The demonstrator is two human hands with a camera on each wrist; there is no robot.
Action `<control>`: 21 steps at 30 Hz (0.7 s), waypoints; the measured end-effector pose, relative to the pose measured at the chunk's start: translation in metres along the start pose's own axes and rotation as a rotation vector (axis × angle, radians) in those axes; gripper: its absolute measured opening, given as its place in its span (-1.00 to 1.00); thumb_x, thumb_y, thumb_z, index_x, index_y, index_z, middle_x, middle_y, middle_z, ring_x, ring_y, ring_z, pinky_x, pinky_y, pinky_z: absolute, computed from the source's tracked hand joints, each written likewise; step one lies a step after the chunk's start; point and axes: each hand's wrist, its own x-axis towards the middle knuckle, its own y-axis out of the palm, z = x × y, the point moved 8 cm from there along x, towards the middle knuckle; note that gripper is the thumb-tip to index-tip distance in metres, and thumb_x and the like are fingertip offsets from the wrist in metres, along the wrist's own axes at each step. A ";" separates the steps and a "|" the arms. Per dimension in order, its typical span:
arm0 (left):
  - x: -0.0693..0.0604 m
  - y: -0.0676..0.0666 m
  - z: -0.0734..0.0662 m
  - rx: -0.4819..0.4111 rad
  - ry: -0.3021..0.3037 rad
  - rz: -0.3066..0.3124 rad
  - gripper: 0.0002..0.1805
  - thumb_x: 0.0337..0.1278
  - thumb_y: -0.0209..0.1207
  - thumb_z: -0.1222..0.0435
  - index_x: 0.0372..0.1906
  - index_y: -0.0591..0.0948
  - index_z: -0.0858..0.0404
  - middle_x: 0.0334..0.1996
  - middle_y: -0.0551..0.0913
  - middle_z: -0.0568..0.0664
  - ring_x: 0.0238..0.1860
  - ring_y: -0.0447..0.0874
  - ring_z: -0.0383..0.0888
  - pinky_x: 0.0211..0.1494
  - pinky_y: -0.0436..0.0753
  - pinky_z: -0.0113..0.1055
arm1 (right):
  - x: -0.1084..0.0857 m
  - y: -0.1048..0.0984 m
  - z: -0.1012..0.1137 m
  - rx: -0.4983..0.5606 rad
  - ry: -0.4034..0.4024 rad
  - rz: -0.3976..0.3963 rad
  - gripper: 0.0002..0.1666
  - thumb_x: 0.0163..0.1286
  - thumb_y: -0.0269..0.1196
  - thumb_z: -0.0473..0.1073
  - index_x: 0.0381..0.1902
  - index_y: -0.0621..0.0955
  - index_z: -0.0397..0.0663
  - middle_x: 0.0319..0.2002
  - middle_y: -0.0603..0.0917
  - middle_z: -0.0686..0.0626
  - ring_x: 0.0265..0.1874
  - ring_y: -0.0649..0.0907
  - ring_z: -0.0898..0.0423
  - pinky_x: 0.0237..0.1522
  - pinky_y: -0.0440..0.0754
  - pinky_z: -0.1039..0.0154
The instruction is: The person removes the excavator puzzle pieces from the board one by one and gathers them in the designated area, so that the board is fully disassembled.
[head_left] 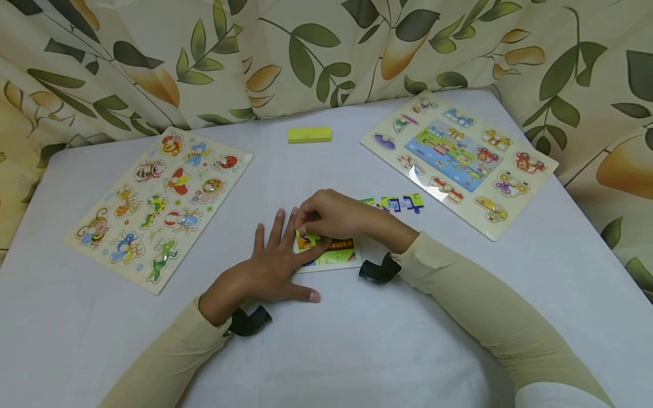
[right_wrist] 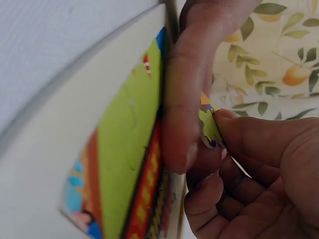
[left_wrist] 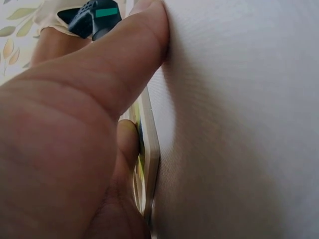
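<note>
A small jigsaw board (head_left: pixel 334 266) with a white border lies flat on the table, its picture partly filled with green, orange and red pieces. My left hand (head_left: pixel 270 266) spreads over its left side, fingers straight, one finger lying across the picture. At the board's upper left my right hand (head_left: pixel 339 215) pinches a small puzzle piece (right_wrist: pixel 209 124), seen tilted in the right wrist view. The board's edge (left_wrist: pixel 152 149) shows beside my left hand in the left wrist view. Other puzzle pieces (head_left: pixel 412 202) lie beyond my right wrist. My hands cover the board's upper part.
A board of insect figures (head_left: pixel 140 218) lies at the left, and a board of vehicle figures (head_left: pixel 428 175) at the right. A yellow-green block (head_left: pixel 309 135) sits near the back. Leaf-patterned cloth (head_left: pixel 306 51) hangs behind the white table (head_left: pixel 326 357).
</note>
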 end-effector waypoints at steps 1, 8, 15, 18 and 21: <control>0.000 0.000 0.000 0.001 0.003 -0.002 0.02 -0.06 0.22 -0.36 0.50 -0.02 -0.35 0.43 -0.73 0.08 0.34 -0.94 0.14 0.24 -0.60 0.32 | 0.000 -0.001 0.000 -0.005 0.004 -0.005 -0.91 0.40 0.24 -0.29 -0.29 0.69 -0.13 -0.39 0.68 0.07 -0.37 0.58 0.15 -0.18 0.55 0.29; 0.000 -0.001 -0.001 0.006 0.007 -0.005 0.01 -0.05 0.21 -0.36 0.51 0.02 -0.32 0.43 -0.73 0.11 0.36 -0.90 0.16 0.25 -0.56 0.34 | -0.004 -0.009 0.001 0.006 -0.013 -0.024 -0.90 0.40 0.23 -0.31 -0.24 0.70 -0.14 -0.34 0.69 0.06 -0.33 0.58 0.14 -0.14 0.56 0.26; 0.000 -0.001 -0.001 0.019 -0.001 -0.009 0.02 -0.06 0.21 -0.37 0.52 0.01 -0.32 0.44 -0.71 0.14 0.37 -0.87 0.18 0.26 -0.53 0.35 | -0.009 -0.013 -0.002 0.010 -0.001 -0.035 -0.90 0.40 0.23 -0.30 -0.23 0.69 -0.13 -0.36 0.68 0.06 -0.34 0.59 0.14 -0.15 0.56 0.25; 0.000 -0.001 -0.001 0.014 -0.004 -0.009 0.03 -0.06 0.21 -0.37 0.52 0.00 -0.32 0.44 -0.71 0.14 0.37 -0.87 0.17 0.26 -0.54 0.34 | -0.010 -0.014 -0.003 0.003 0.007 -0.037 -0.91 0.40 0.23 -0.29 -0.23 0.69 -0.13 -0.36 0.68 0.06 -0.34 0.59 0.14 -0.15 0.56 0.24; 0.000 -0.001 -0.001 0.005 -0.006 -0.007 0.03 -0.07 0.21 -0.37 0.51 -0.01 -0.32 0.44 -0.72 0.13 0.37 -0.88 0.15 0.26 -0.56 0.32 | -0.013 -0.016 -0.004 -0.003 0.011 -0.045 -0.91 0.40 0.24 -0.29 -0.23 0.69 -0.13 -0.36 0.68 0.06 -0.34 0.59 0.14 -0.15 0.55 0.24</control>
